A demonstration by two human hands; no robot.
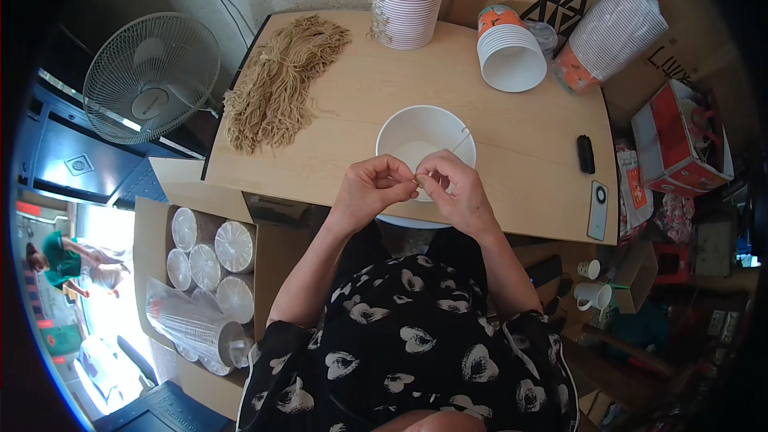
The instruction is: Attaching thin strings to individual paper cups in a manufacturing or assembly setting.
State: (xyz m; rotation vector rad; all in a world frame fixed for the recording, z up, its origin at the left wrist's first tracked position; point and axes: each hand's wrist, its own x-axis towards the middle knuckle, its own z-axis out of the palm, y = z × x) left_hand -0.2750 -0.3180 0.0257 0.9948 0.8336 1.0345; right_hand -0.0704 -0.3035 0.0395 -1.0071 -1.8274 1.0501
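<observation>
Close together above the near rim of a white paper bucket (394, 130), my left hand (370, 188) and my right hand (456, 192) meet with their fingertips pinched. Whatever lies between the fingertips is too small to make out. A thin strand (462, 142) runs against the bucket's inner right wall, its tip bending over near the rim. My hands hide the near part of the bucket. On the table's left side lies a large bundle of tan cords (282, 80).
At the table's back stands a tall stack of buckets (408, 12); a shorter stack (512, 52) and a plastic-wrapped one (612, 32) lie rightward. A black object (586, 154) and a phone (598, 210) rest near the right edge. Left are a fan (152, 80) and a carton (268, 264) of wrapped stacks.
</observation>
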